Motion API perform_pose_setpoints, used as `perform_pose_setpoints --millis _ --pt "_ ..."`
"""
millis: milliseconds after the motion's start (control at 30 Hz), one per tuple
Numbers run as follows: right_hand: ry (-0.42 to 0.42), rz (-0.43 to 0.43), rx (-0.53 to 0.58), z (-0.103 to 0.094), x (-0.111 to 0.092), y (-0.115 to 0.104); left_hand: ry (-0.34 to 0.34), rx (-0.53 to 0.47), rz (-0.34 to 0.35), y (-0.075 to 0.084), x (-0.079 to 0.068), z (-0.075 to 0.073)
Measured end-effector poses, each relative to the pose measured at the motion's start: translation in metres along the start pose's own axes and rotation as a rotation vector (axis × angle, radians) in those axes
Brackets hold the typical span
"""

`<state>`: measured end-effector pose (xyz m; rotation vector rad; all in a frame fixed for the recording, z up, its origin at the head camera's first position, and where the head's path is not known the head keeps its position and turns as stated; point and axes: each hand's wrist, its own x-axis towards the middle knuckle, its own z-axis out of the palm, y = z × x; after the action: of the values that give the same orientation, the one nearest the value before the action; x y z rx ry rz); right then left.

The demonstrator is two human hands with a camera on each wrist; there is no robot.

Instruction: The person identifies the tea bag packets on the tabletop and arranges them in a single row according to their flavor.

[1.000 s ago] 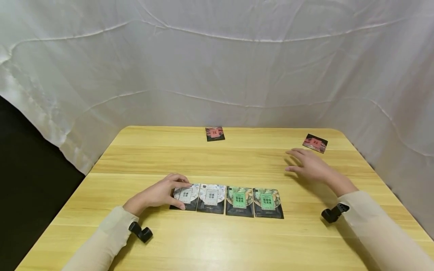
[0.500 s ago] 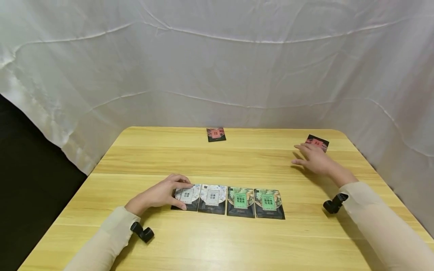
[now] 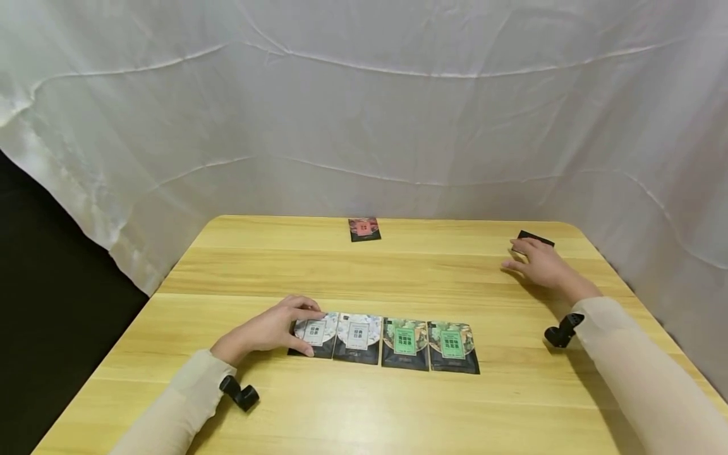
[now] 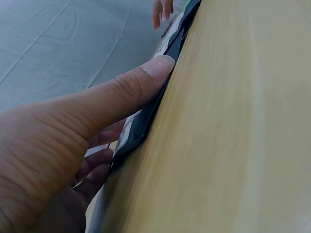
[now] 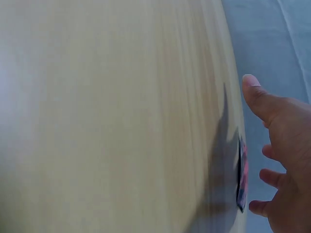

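The fingers of the left hand (image 3: 273, 325) are loose and spread, with the thumb lying on the dark lower part of the first white-labelled sachet (image 3: 315, 333); the other fingers are at its far left edge, and the hand covers part of that side. The fingers of the right hand (image 3: 546, 265) are apart and relaxed, thumb held out clear of the bench (image 3: 370, 272). They hang over the right red-labelled sachet (image 3: 537, 239) near the far right corner, hiding most of it from the head view; whether a fingertip touches it I cannot tell.

Rightward from the left hand, the row goes on with the second white-labelled sachet (image 3: 357, 338), then the inner green-labelled sachet (image 3: 405, 344) and the outer green-labelled sachet (image 3: 452, 347), all flat and close side by side. This row lies between the two hands, nearer the person than the right hand.

At the far edge, around the middle, lies the back red-labelled sachet (image 3: 364, 229), well apart from both hands. Each pale sleeve carries a black camera at the wrist. Behind the bench hangs a pale, creased curtain (image 3: 364, 114); to the left is a dark area (image 3: 57, 284).
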<state>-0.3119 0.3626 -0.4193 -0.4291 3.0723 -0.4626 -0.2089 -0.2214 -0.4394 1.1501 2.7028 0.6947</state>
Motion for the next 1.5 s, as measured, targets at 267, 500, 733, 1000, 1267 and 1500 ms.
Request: perform_pose_setpoints --millis 267,500,733,1000,1267,1500 --pt "-0.031 0.005 -0.011 -0.001 0.010 0.016 0.004 0.009 -0.014 0.000 -0.005 -0.002" --pt "-0.056 0.036 -0.010 -0.008 0.010 0.020 -0.008 -0.004 -0.028 0.004 -0.008 -0.002" --pt "-0.090 0.091 0.004 -0.010 0.010 0.028 -0.017 -0.023 -0.041 0.008 -0.007 0.001" --pt "-0.118 0.106 -0.019 -0.006 0.007 0.032 -0.025 -0.028 -0.051 0.009 -0.008 0.002" --pt "-0.129 0.099 -0.092 -0.010 0.008 0.030 -0.022 -0.023 -0.044 0.010 -0.009 0.000" --pt "-0.136 0.076 -0.163 -0.016 0.008 0.027 -0.025 -0.013 -0.043 0.010 -0.007 -0.001"
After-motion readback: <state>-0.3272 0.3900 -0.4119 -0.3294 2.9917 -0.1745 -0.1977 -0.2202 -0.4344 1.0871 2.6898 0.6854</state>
